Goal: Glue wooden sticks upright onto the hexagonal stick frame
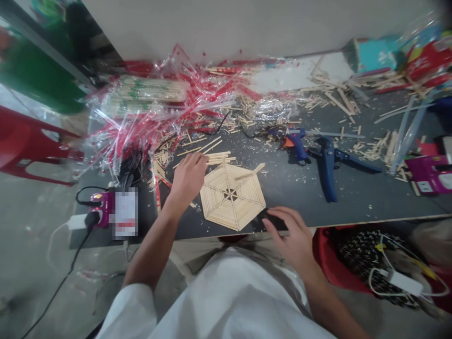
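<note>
Just two hands at a stick hexagon (233, 195) on a dark table (353, 200).
No writing is readable; the label on the purple box (102, 207) is blurred. Over loose sticks (217, 157) at the hexagon's upper-left edge the left hand (189, 178) curls, grip unclear; the right hand (287, 230) lies open, fingers flat at the table's near edge.

The hexagon panel (232, 197) is pale bare wood sticks, matt; the surface (353, 197) is dull grey board; the wrappers (148, 113) are glossy clear plastic; the glue gun (296, 143) is smooth blue plastic.
</note>
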Demonstrator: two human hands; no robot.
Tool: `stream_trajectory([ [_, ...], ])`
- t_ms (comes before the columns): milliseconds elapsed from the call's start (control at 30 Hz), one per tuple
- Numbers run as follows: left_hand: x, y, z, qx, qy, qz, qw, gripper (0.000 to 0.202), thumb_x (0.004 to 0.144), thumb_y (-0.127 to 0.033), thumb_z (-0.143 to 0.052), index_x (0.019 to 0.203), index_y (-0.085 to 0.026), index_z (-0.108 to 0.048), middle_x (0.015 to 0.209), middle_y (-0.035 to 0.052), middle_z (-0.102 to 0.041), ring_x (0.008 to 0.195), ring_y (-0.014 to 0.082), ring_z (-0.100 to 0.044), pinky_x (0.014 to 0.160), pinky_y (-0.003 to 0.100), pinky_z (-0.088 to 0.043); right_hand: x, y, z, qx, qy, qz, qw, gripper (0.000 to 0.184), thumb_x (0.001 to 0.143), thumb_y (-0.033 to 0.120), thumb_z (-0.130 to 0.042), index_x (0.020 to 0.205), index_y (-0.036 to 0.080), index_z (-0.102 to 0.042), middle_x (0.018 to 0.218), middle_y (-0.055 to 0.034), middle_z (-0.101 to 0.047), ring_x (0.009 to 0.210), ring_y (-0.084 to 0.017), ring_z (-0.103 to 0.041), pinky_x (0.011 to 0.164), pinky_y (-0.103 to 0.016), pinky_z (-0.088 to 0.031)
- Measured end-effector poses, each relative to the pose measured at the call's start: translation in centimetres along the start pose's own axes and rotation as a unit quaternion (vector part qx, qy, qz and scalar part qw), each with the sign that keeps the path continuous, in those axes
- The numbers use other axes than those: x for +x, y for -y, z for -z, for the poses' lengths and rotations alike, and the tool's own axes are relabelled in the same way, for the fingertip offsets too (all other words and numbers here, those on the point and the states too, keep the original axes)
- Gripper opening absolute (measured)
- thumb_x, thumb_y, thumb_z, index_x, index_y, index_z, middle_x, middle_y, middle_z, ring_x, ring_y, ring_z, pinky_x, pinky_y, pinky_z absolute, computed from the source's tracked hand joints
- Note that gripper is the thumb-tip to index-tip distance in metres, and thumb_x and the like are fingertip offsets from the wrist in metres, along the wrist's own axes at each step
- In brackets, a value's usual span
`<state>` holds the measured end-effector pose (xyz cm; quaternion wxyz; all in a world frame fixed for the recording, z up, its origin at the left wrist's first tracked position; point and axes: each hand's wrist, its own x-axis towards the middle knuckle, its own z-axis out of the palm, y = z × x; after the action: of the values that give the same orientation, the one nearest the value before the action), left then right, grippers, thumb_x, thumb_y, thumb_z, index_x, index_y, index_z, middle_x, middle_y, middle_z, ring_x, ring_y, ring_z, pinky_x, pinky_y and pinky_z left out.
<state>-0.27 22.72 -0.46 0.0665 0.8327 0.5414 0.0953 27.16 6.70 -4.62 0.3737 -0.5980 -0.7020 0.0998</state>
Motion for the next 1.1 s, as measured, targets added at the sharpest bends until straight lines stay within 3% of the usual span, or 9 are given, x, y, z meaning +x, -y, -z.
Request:
stream_trajectory([
  [100, 3.3, 0.3, -0.8, 0.021, 0.080, -0.033, 0.996, 0.026, 0.098, -0.010, -0.055, 0.121, -0.012, -0.067, 0.123, 0.0154, -0.067, 0.115, 0.0275, -0.062, 0.098, 0.040, -0.053, 0.2, 1.5, -0.5, 0.071, 0.046, 0.038, 0.996, 0.018, 0.092, 0.024, -0.074, 0.109, 0.023, -0.067, 0.102, -0.0076, -0.071, 0.096, -0.023, -0.070, 0.085, -0.041, -0.061],
  [167, 4.4, 0.5, -1.1, 0.015, 0.091, -0.051, 0.994, 0.024, 0.099, -0.015, -0.057, 0.121, -0.012, -0.067, 0.123, 0.0151, -0.066, 0.117, 0.0274, -0.060, 0.101, 0.040, -0.051, 0.5, 2.0, -0.9, 0.098, 0.067, 0.049, 0.992, 0.019, 0.091, 0.023, -0.075, 0.108, 0.024, -0.067, 0.102, -0.0075, -0.071, 0.096, -0.024, -0.069, 0.084, -0.043, -0.062],
  [300, 5.0, 0.4, -0.8, 0.044, 0.089, -0.043, 0.994, 0.024, 0.100, -0.025, -0.060, 0.119, -0.012, -0.065, 0.121, 0.0158, -0.064, 0.117, 0.0289, -0.059, 0.099, 0.040, -0.051, 0.6, 2.5, -1.9, 0.114, 0.097, 0.064, 0.987, 0.019, 0.092, 0.022, -0.074, 0.109, 0.023, -0.066, 0.103, -0.0075, -0.072, 0.093, -0.023, -0.068, 0.080, -0.042, -0.062],
  [467, 5.2, -0.6, 0.8, 0.078, 0.189, 0.009, 0.979, 0.028, 0.104, -0.028, -0.052, 0.121, -0.008, -0.059, 0.114, 0.0182, -0.069, 0.107, 0.0311, -0.068, 0.086, 0.037, -0.053, 0.1, 3.5, -3.2, 0.135, 0.132, 0.118, 0.975, 0.015, 0.095, 0.025, -0.071, 0.109, 0.021, -0.065, 0.101, -0.0085, -0.072, 0.091, -0.021, -0.068, 0.076, -0.037, -0.062],
  [567, 5.1, -0.7, 1.3, 0.099, 0.222, 0.036, 0.969, 0.029, 0.103, -0.024, -0.048, 0.124, -0.006, -0.056, 0.114, 0.0201, -0.070, 0.105, 0.0340, -0.071, 0.082, 0.039, -0.054, 0.0, 4.3, -3.7, 0.112, 0.131, 0.126, 0.977, 0.010, 0.097, 0.021, -0.068, 0.106, 0.019, -0.065, 0.101, -0.0099, -0.073, 0.089, -0.021, -0.067, 0.075, -0.037, -0.062],
  [700, 4.3, -0.8, 0.8, 0.129, 0.212, 0.075, 0.966, 0.034, 0.101, -0.021, -0.044, 0.128, -0.003, -0.055, 0.115, 0.0246, -0.070, 0.098, 0.0337, -0.073, 0.075, 0.037, -0.055, 0.2, 4.7, -3.8, 0.082, 0.102, 0.118, 0.984, 0.011, 0.097, 0.013, -0.064, 0.106, 0.018, -0.066, 0.098, -0.0093, -0.073, 0.089, -0.021, -0.066, 0.074, -0.037, -0.061],
  [867, 3.7, -1.4, -0.9, 0.148, 0.164, 0.125, 0.967, 0.034, 0.099, -0.018, -0.043, 0.126, -0.004, -0.058, 0.110, 0.0256, -0.071, 0.089, 0.0304, -0.074, 0.072, 0.035, -0.054, 0.5, 3.7, -3.4, 0.085, 0.115, 0.137, 0.980, 0.013, 0.096, 0.011, -0.065, 0.107, 0.018, -0.066, 0.101, -0.0089, -0.074, 0.093, -0.021, -0.067, 0.079, -0.037, -0.063],
  [1100, 3.7, -0.9, -1.9, 0.175, 0.119, 0.115, 0.971, 0.037, 0.096, -0.006, -0.033, 0.117, -0.006, -0.063, 0.094, 0.0211, -0.074, 0.078, 0.0259, -0.072, 0.067, 0.032, -0.049, 1.1, 3.2, -3.4, 0.097, 0.104, 0.145, 0.979, 0.015, 0.096, 0.012, -0.065, 0.109, 0.021, -0.066, 0.098, -0.0074, -0.073, 0.092, -0.021, -0.067, 0.078, -0.037, -0.063],
])
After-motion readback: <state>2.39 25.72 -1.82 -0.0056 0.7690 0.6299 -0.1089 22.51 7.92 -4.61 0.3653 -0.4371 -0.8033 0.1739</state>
